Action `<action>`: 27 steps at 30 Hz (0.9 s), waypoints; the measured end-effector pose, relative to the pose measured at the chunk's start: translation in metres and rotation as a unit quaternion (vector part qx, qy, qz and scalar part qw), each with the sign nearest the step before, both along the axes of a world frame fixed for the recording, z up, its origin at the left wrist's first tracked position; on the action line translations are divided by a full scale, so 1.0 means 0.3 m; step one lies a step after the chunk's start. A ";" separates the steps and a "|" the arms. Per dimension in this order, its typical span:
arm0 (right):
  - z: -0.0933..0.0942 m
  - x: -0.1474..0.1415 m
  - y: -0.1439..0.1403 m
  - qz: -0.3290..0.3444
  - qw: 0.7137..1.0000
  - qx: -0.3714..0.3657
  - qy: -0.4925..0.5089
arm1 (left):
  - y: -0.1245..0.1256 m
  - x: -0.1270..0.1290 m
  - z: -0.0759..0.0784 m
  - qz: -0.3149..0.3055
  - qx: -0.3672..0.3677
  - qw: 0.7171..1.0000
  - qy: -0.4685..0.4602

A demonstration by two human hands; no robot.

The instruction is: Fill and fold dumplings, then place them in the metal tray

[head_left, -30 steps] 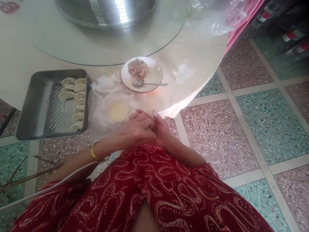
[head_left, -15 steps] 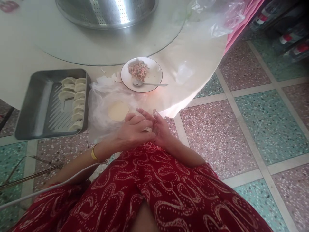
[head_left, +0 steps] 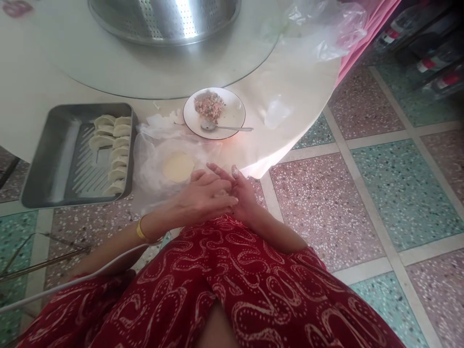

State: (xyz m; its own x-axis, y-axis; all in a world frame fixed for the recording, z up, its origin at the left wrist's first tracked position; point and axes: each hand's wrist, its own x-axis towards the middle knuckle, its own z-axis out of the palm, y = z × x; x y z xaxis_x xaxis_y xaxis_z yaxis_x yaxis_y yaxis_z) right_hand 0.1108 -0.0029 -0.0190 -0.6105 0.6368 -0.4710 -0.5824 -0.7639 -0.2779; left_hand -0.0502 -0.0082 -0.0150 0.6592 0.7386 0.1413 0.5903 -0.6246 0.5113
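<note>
My left hand and my right hand are pressed together over my lap, just off the table's edge. Their fingers close on a dumpling, of which only a pale sliver of dough shows between them. A gold bangle sits on my left wrist. Just beyond the hands, a round stack of dough wrappers lies on a clear plastic bag. Farther back stands a white plate with minced filling and a metal spoon.
A metal tray at the left holds several folded dumplings in a column. A steel colander rests on a glass turntable. Crumpled plastic lies at the far right of the table. The tiled floor spreads to the right.
The hands have stayed together at the same spot, with only small finger shifts. The view has tilted very slightly.
</note>
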 end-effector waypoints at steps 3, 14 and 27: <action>0.004 0.005 0.003 -0.004 1.000 0.006 0.007 | 0.001 -0.021 0.017 -0.019 0.076 0.997 -0.023; -0.007 -0.002 0.001 0.004 1.000 0.009 0.004 | -0.004 -0.025 0.005 -0.002 0.184 0.981 -0.061; -0.018 -0.022 -0.004 0.011 1.000 -0.005 -0.001 | 0.023 -0.009 0.049 -0.083 0.079 0.992 -0.054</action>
